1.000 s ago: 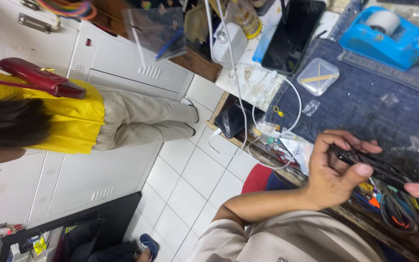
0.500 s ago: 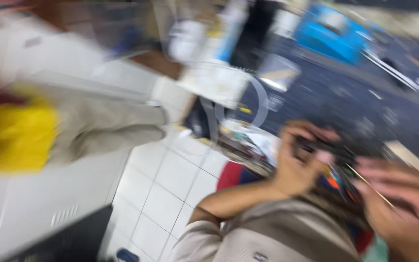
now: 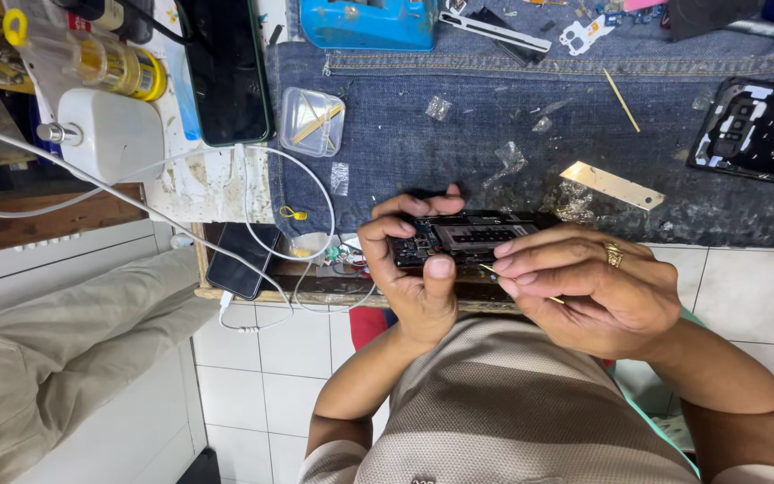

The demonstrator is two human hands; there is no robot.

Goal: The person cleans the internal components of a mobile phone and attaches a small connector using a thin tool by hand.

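My left hand grips the left end of an opened black phone, back cover off, boards and shields showing. It is held just above the near edge of the denim-covered bench. My right hand, with a ring on one finger, pinches a thin yellowish stick whose tip rests on the phone's lower edge. The phone's right end is hidden behind my right fingers.
A black back cover lies at the bench's right. Also on the bench: a flat brass strip, a blue tape dispenser, a clear small box, a dark phone. White charger and cables at left. Another person's trouser leg lower left.
The view has swung from the room and floor onto the bench. My right hand has come in from the right edge onto the phone, which my left hand still holds.
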